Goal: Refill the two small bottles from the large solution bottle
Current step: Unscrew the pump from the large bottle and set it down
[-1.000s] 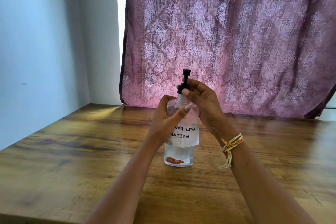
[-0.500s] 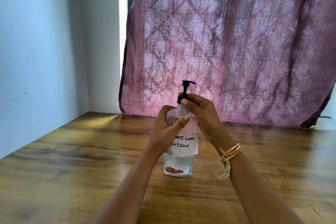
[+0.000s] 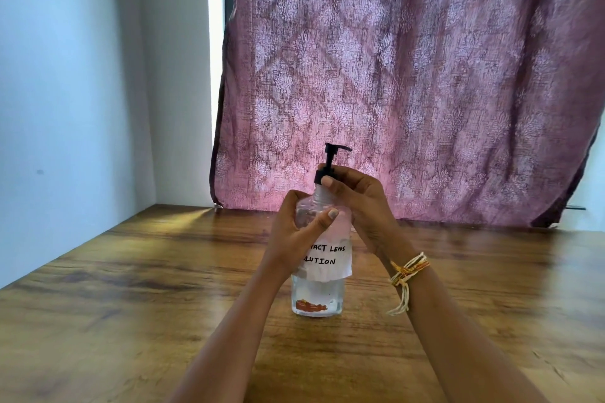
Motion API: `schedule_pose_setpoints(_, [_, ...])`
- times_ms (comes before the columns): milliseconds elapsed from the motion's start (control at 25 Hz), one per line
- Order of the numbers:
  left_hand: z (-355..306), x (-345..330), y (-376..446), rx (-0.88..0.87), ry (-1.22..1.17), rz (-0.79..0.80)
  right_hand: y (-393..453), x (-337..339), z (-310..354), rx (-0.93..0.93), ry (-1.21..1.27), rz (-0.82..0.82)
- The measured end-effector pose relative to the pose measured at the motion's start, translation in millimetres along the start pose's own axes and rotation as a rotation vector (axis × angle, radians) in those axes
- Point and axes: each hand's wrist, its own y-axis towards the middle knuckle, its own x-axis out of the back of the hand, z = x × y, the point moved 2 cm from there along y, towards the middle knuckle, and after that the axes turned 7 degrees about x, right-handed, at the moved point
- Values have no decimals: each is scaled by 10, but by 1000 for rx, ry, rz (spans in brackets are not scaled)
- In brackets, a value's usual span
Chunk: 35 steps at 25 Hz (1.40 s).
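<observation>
The left hand (image 3: 294, 232) grips the clear plastic labelled pump bottle (image 3: 319, 291); right fingers (image 3: 330, 180) pinch its black pump collar (image 3: 322, 173). Likely heavy, smooth: hold the body.

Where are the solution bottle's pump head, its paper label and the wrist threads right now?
pump head (image 3: 334, 154): head view, on the black stem below the nozzle.
paper label (image 3: 330, 260): head view, on the white sheet by the handwriting.
wrist threads (image 3: 409, 268): head view, on the band around the right wrist.
</observation>
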Motion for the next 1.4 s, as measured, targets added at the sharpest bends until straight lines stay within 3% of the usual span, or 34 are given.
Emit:
schedule_pose_setpoints(320, [-51,-6,-27,-22,32,4,286,5,380,-8,4,-38])
schedule_pose_setpoints(1000, [17,4,4,3,8,21,1253,344,858,-13,236,-694])
schedule_pose_setpoints(1280, [-29,-4,-38,13,-1,36,631,301,589,-198,411,-564])
schedule_pose_setpoints(1400, [-29,-1,-84,9,-2,61,277,298,361,-290,497,-595])
